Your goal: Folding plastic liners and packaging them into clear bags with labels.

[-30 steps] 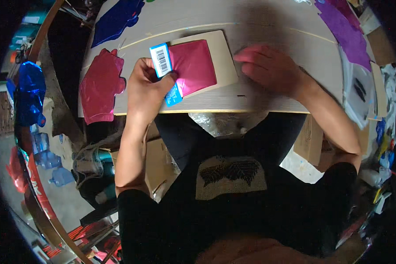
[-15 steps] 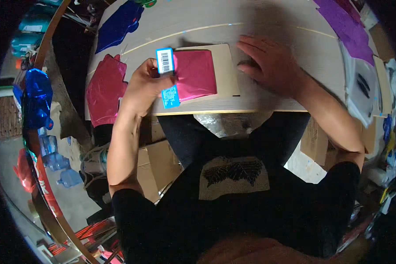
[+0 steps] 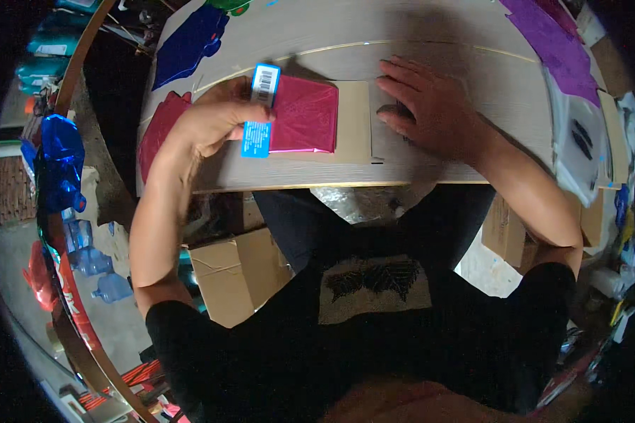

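My left hand [image 3: 222,118] pinches the blue label strip [image 3: 263,84] along the left side of a flat, folded pink foil piece [image 3: 305,116]. The label is printed and has a barcode. Under the foil, a beige card [image 3: 355,127] sticks out on the right, just above the table's front edge. My right hand [image 3: 430,99] rests on the table to the right of the card, fingers stretched out and slightly apart. A dark patch shows between its thumb and fingers; I cannot tell whether it is a thing or shadow. Another pink foil piece [image 3: 161,130] lies partly behind my left arm.
The pale table [image 3: 466,166] carries a dark blue foil piece [image 3: 190,48] at far left and a purple one [image 3: 554,53] at far right. A clear plastic bag [image 3: 578,141] lies at the right edge. Below stand a cardboard box [image 3: 229,275] and blue plastic jugs [image 3: 109,285].
The pink foil piece and card have shifted left, and the label tilts more. My left wrist and elbow have swung out to the left. My right hand has barely moved.
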